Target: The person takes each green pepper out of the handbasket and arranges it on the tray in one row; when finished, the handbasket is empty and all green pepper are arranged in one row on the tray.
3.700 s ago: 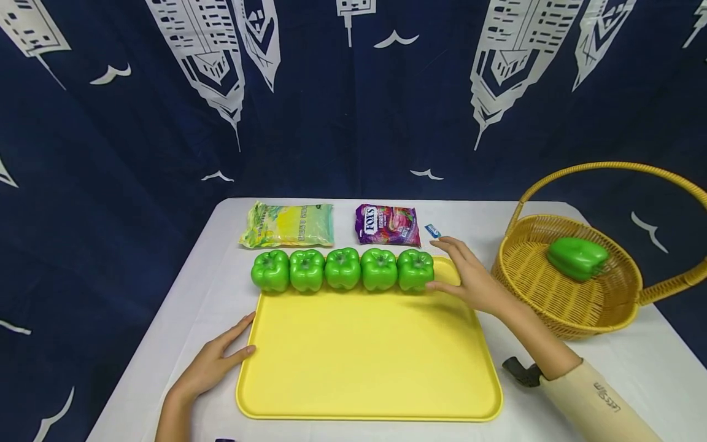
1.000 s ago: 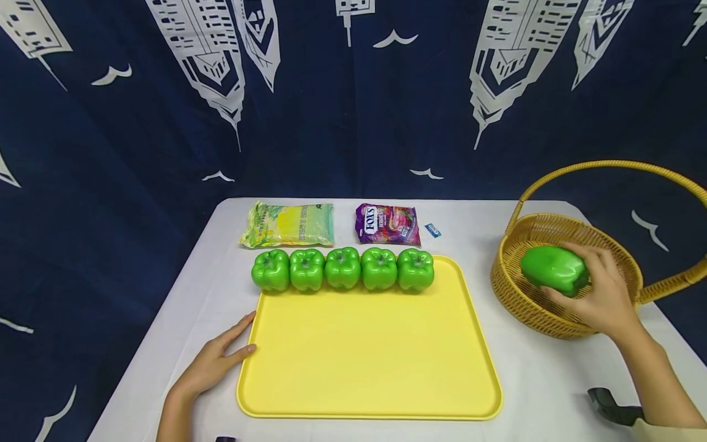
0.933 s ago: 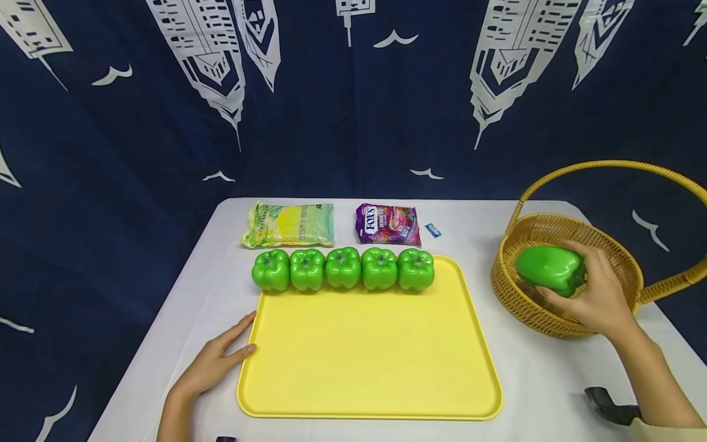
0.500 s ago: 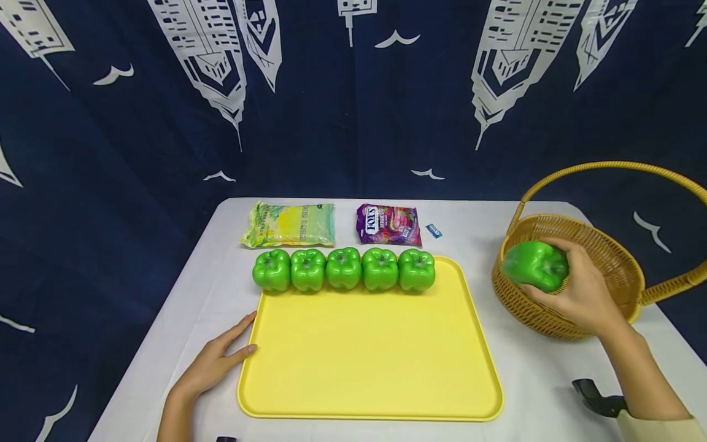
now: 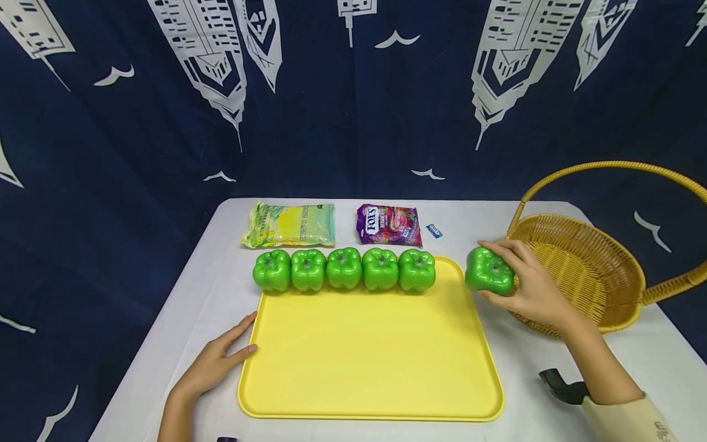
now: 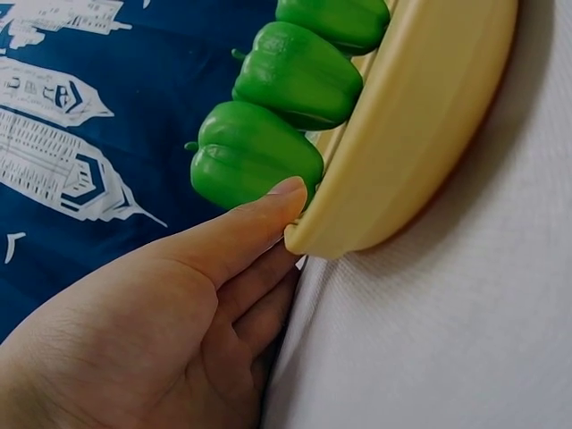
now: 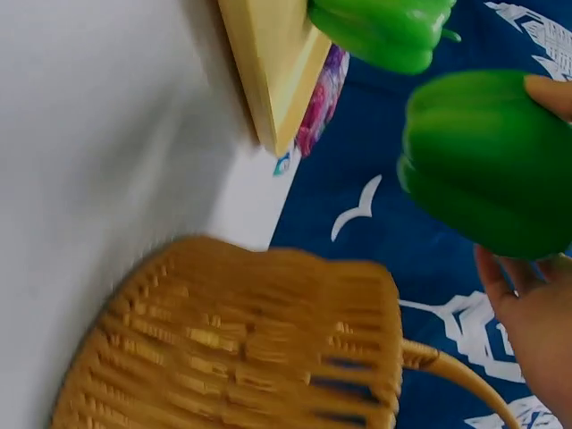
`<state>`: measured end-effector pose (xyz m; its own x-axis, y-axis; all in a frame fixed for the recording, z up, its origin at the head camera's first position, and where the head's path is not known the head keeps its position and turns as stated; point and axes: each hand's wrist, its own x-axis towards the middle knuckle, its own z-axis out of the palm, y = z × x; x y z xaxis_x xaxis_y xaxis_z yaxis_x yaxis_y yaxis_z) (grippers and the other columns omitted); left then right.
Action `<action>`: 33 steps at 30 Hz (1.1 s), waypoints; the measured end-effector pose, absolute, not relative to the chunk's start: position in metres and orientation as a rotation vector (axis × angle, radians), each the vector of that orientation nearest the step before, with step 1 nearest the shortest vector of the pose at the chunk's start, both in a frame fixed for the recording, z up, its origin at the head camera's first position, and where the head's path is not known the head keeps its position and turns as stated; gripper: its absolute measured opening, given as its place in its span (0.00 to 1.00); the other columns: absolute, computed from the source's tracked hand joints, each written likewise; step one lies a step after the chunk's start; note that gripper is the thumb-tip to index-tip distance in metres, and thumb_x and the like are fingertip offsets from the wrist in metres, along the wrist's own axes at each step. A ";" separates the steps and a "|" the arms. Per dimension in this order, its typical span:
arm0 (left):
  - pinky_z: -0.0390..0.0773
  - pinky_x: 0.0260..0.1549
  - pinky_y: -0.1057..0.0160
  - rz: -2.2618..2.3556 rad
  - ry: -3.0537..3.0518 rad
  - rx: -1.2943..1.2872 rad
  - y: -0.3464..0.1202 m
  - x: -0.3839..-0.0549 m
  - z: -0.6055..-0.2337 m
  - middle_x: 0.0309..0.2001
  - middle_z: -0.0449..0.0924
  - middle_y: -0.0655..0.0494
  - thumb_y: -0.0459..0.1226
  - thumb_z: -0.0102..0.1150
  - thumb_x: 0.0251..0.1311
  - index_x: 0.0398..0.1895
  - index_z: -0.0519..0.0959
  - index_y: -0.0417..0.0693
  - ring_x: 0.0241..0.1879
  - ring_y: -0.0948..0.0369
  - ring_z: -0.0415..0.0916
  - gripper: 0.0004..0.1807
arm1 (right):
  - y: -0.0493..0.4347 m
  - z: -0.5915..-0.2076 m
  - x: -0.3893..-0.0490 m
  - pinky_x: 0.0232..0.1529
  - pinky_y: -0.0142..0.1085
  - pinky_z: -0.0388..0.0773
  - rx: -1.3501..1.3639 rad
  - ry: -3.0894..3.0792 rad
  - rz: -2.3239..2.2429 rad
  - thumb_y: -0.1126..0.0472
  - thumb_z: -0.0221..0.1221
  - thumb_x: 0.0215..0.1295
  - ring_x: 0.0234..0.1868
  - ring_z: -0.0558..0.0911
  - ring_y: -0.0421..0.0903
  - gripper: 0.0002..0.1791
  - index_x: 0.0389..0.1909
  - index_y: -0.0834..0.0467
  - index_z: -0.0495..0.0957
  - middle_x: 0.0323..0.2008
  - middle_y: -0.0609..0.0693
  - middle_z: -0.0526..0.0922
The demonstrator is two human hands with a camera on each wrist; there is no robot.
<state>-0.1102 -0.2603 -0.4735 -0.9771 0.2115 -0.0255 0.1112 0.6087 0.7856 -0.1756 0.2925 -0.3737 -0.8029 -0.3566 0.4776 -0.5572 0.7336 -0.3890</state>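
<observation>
My right hand (image 5: pixel 533 285) grips a green bell pepper (image 5: pixel 488 272) between thumb and fingers, above the gap between tray and basket. In the right wrist view this bell pepper (image 7: pixel 487 165) hangs in the air, apart from the basket. Several more green bell peppers (image 5: pixel 343 268) stand in a row along the far edge of the yellow tray (image 5: pixel 370 362). At the tray's left edge rests my left hand (image 5: pixel 212 365), its fingers extended and thumb spread. Up close in the left wrist view, the thumb of the left hand (image 6: pixel 152 313) touches the tray's side (image 6: pixel 411 116).
A wicker basket (image 5: pixel 580 264) with a tall arched handle (image 5: pixel 613 164) stands on the right of the white table (image 5: pixel 166 331). Behind the peppers lie a yellow-green packet (image 5: pixel 289 225), a purple candy bag (image 5: pixel 389 225) and a small blue wrapped piece (image 5: pixel 434 231).
The right hand went from the tray's far right corner to the basket, took hold of the bell pepper in it, and carried it out leftward. The left hand has stayed put.
</observation>
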 end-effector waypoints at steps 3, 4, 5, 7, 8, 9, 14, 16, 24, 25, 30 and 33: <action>0.52 0.62 0.43 1.315 2.711 0.277 -0.261 -0.110 -0.473 0.68 0.55 0.48 0.52 0.56 0.59 0.70 0.58 0.57 0.67 0.48 0.50 0.36 | 0.286 -0.380 -0.182 0.41 0.49 0.70 0.750 -2.628 0.721 0.60 0.75 0.35 0.49 0.66 0.47 0.49 0.64 0.51 0.65 0.51 0.51 0.67; 0.52 0.62 0.43 1.315 2.711 0.278 -0.261 -0.110 -0.473 0.68 0.55 0.48 0.52 0.56 0.59 0.70 0.58 0.57 0.67 0.48 0.50 0.36 | 0.284 -0.382 -0.184 0.41 0.50 0.71 0.759 -2.645 0.705 0.59 0.75 0.36 0.48 0.66 0.48 0.48 0.64 0.52 0.65 0.51 0.52 0.68; 0.52 0.62 0.42 1.315 2.711 0.279 -0.261 -0.110 -0.473 0.68 0.55 0.48 0.52 0.56 0.59 0.70 0.58 0.57 0.67 0.48 0.50 0.36 | 0.282 -0.385 -0.187 0.41 0.51 0.71 0.767 -2.659 0.691 0.58 0.75 0.37 0.48 0.67 0.49 0.48 0.64 0.53 0.65 0.51 0.53 0.69; 0.52 0.62 0.42 1.317 2.710 0.281 -0.261 -0.110 -0.473 0.68 0.55 0.48 0.52 0.56 0.59 0.70 0.58 0.57 0.67 0.48 0.50 0.36 | 0.280 -0.391 -0.191 0.43 0.54 0.72 0.772 -2.687 0.672 0.56 0.74 0.39 0.49 0.68 0.52 0.47 0.64 0.54 0.65 0.52 0.55 0.69; 0.52 0.62 0.42 1.320 2.709 0.282 -0.261 -0.110 -0.473 0.68 0.55 0.48 0.52 0.56 0.59 0.70 0.58 0.57 0.67 0.48 0.50 0.36 | 0.279 -0.394 -0.193 0.44 0.56 0.71 0.771 -2.701 0.671 0.55 0.74 0.40 0.50 0.68 0.53 0.47 0.64 0.55 0.64 0.52 0.57 0.69; 0.52 0.62 0.43 1.321 2.708 0.281 -0.261 -0.111 -0.473 0.68 0.55 0.48 0.52 0.56 0.59 0.70 0.58 0.57 0.67 0.48 0.50 0.36 | 0.278 -0.397 -0.196 0.46 0.57 0.71 0.765 -2.714 0.674 0.55 0.74 0.40 0.50 0.68 0.54 0.46 0.64 0.56 0.64 0.53 0.57 0.70; 0.52 0.62 0.43 1.318 2.707 0.274 -0.261 -0.110 -0.474 0.68 0.55 0.48 0.52 0.56 0.59 0.70 0.58 0.57 0.67 0.48 0.51 0.36 | 0.272 -0.408 -0.202 0.50 0.61 0.67 0.762 -2.756 0.710 0.55 0.72 0.44 0.53 0.68 0.59 0.45 0.64 0.59 0.63 0.55 0.61 0.68; 0.52 0.62 0.44 1.315 2.709 0.269 -0.261 -0.110 -0.474 0.68 0.55 0.49 0.52 0.56 0.59 0.70 0.59 0.57 0.67 0.49 0.51 0.36 | 0.270 -0.410 -0.204 0.50 0.62 0.67 0.766 -2.756 0.722 0.56 0.72 0.45 0.54 0.68 0.61 0.45 0.64 0.60 0.62 0.56 0.62 0.67; 0.53 0.62 0.45 1.307 2.718 0.272 -0.260 -0.109 -0.474 0.68 0.55 0.50 0.52 0.56 0.59 0.70 0.59 0.57 0.67 0.50 0.51 0.36 | 0.268 -0.414 -0.211 0.54 0.59 0.66 0.778 -2.761 0.734 0.55 0.72 0.46 0.56 0.68 0.62 0.46 0.66 0.60 0.61 0.58 0.61 0.65; 0.53 0.62 0.45 1.306 2.719 0.273 -0.260 -0.109 -0.474 0.68 0.55 0.50 0.52 0.56 0.59 0.70 0.59 0.57 0.67 0.50 0.51 0.36 | 0.267 -0.414 -0.212 0.55 0.59 0.66 0.779 -2.760 0.737 0.55 0.72 0.46 0.56 0.68 0.62 0.46 0.66 0.60 0.61 0.58 0.61 0.65; 0.53 0.62 0.45 1.309 2.718 0.276 -0.260 -0.109 -0.474 0.68 0.55 0.50 0.52 0.56 0.59 0.70 0.59 0.57 0.67 0.50 0.51 0.36 | 0.266 -0.414 -0.213 0.55 0.59 0.65 0.773 -2.758 0.743 0.54 0.72 0.45 0.56 0.67 0.62 0.46 0.66 0.60 0.61 0.58 0.62 0.65; 0.52 0.62 0.44 1.311 2.717 0.275 -0.260 -0.109 -0.474 0.68 0.55 0.50 0.52 0.56 0.59 0.69 0.59 0.58 0.67 0.50 0.51 0.36 | 0.265 -0.415 -0.213 0.55 0.59 0.65 0.770 -2.764 0.736 0.54 0.72 0.46 0.57 0.67 0.62 0.47 0.66 0.60 0.60 0.59 0.62 0.65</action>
<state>-0.1095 -0.2598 -0.4743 -0.9773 0.2110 -0.0218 0.1142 0.6102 0.7840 -0.2125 0.2655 -0.4153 -0.8498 -0.4369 0.2948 -0.5257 0.7435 -0.4134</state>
